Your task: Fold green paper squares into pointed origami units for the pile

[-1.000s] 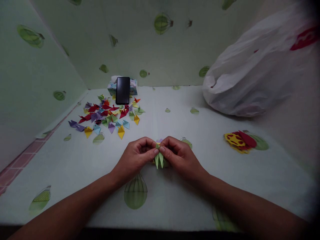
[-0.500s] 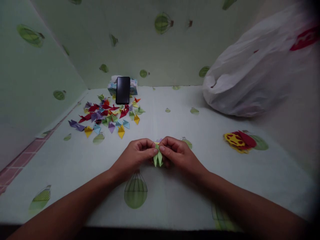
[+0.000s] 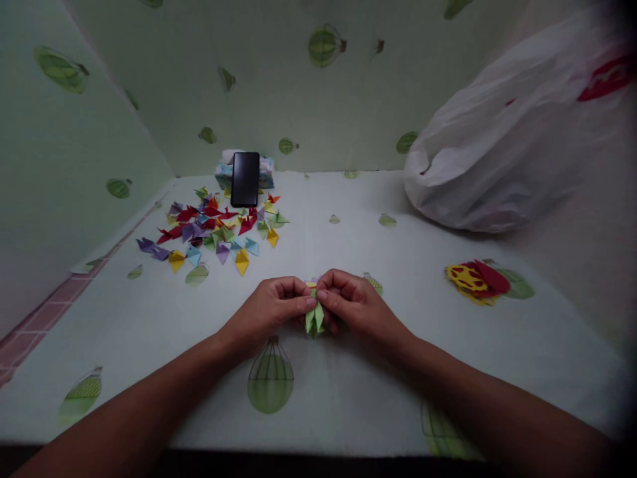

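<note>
The green paper [image 3: 314, 320] is between the left hand [image 3: 279, 307] and the right hand [image 3: 355, 304], at the middle of the tabletop [image 3: 343, 398], its narrow points aimed back at the person; the fingers [image 3: 331, 303] of both hands are clamped on its upper end, thumbs almost meeting. With so small a grip, a hard pinch could crush the layers there, and a pull from the two sides at once could split it along a crease. Thumbs pressing unevenly might set a fold off-line, leaving the points mismatched, and the dim light would make such a slip harder to notice. Bits of yellow and purple paper [image 3: 311, 284] show just behind the thumbs, mostly hidden, and could be creased by a stray knuckle. Farther off, the phone [image 3: 245, 179] seems to lean on the tissue box [image 3: 267, 174], so a knock to that box might drop it onto the birds [image 3: 241, 263]. As for numbers: two hands, one green paper in their grip, one phone, one tissue box, one bag [image 3: 478, 146]. The birds overlap too much for a sure count, a few dozen perhaps; three orange-yellow ones lie clear at the pile's edge. The cutouts [image 3: 465, 277], yellow and red, are stacked, their number hidden.
</note>
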`<action>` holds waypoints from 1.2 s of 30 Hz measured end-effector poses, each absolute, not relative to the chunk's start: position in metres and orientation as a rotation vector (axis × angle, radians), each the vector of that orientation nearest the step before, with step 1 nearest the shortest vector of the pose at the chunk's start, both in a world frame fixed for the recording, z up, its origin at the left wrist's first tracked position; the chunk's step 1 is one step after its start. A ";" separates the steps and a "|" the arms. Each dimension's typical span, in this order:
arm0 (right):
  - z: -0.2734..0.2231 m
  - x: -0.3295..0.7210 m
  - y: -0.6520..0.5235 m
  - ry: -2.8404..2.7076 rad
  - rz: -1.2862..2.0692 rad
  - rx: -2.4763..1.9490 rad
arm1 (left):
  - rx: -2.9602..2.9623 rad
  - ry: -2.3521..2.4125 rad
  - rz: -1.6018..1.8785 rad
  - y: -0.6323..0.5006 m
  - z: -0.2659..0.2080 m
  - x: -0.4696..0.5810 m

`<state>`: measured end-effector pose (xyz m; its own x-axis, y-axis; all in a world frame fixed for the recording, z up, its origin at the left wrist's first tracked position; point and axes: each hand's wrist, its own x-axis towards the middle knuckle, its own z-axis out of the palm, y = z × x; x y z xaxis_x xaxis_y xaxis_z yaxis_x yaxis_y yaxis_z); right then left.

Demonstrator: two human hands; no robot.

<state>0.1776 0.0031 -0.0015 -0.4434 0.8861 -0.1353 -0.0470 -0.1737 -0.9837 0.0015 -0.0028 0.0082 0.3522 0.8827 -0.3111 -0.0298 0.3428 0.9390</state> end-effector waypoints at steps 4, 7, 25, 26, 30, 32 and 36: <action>-0.001 0.178 0.004 -1.395 1.709 -1.020 | 1.034 1.025 0.745 -0.001 0.007 0.001; -0.001 0.178 0.005 -1.385 1.740 -1.009 | 1.028 1.020 0.725 0.001 0.008 0.000; 0.002 0.180 0.006 -1.531 1.707 -1.009 | 1.126 1.007 0.609 0.001 0.004 -0.004; 0.002 0.180 0.006 -1.552 1.683 -1.006 | 1.137 1.008 0.602 0.001 0.004 -0.004; 0.001 0.181 0.004 -1.616 1.558 -0.990 | 1.182 1.002 0.612 0.000 0.005 -0.003; 0.001 0.181 0.003 -1.638 1.503 -0.979 | 1.216 0.986 0.628 0.001 0.005 -0.003; 0.002 0.181 0.004 -1.680 1.465 -0.990 | 1.300 1.000 0.644 0.001 0.007 -0.003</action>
<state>0.1813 0.0036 0.0021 -0.4726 0.8812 0.0154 0.1043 0.0733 -0.9918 -0.0029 0.0011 0.0067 0.4575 0.8571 -0.2366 0.1394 0.1936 0.9711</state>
